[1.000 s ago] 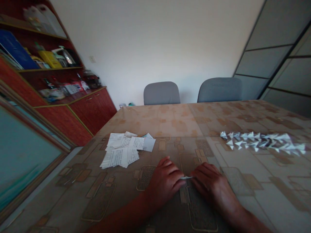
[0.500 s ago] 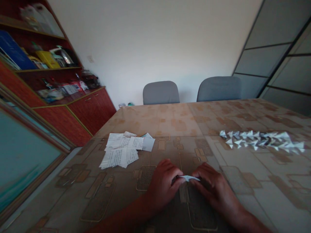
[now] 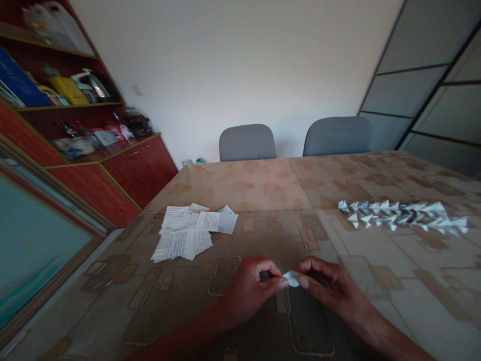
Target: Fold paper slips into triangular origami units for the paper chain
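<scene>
Patterned cloth covers the table (image 3: 263,190), where the left hand (image 3: 250,283) and right hand (image 3: 330,286) pinch a small paper piece (image 3: 292,279) between them; printed sheets (image 3: 184,235) lie beyond the left hand, folded papers (image 3: 406,215) beyond the right.

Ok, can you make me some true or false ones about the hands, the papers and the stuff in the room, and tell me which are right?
1. The left hand and the right hand both hold the small paper. True.
2. The paper pile is to the right of both hands. False: it is to the left of them.
3. Two grey chairs are at the far side of the table. True.
4. The folded shapes are on a chair. False: they are on the table, on the right side.
5. The kettle is on a shelf. True.
</scene>
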`<action>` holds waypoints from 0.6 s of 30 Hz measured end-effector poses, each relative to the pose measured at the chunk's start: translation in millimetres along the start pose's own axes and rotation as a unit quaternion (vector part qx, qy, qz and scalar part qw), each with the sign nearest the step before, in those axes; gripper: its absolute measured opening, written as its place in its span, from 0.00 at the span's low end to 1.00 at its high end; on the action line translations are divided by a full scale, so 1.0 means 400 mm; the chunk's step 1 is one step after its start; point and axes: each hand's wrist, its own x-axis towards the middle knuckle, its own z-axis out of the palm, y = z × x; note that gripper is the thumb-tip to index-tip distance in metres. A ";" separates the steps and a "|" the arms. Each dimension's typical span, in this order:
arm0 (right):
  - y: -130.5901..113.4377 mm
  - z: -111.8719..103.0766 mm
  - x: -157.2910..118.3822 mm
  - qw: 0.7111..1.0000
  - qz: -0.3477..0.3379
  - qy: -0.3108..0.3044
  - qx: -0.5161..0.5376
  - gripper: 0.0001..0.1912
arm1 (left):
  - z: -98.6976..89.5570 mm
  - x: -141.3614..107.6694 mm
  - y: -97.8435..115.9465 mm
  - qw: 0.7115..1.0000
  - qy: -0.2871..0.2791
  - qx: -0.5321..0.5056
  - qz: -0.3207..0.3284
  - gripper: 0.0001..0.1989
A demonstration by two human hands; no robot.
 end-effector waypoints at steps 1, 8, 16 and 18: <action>0.000 0.003 0.000 1.000 0.000 0.002 -0.008 0.18 | 0.002 -0.001 0.000 1.000 0.000 0.001 0.002 0.09; 0.015 0.005 0.002 1.000 0.016 0.007 -0.014 0.21 | -0.003 -0.003 0.006 0.999 -0.047 -0.011 -0.002 0.09; 0.028 0.003 0.006 1.000 0.015 0.009 -0.005 0.23 | -0.011 0.003 0.011 0.999 -0.028 -0.019 -0.013 0.09; 0.032 0.001 0.008 1.000 0.019 0.007 0.007 0.23 | -0.015 0.005 0.014 0.999 -0.026 -0.032 -0.017 0.10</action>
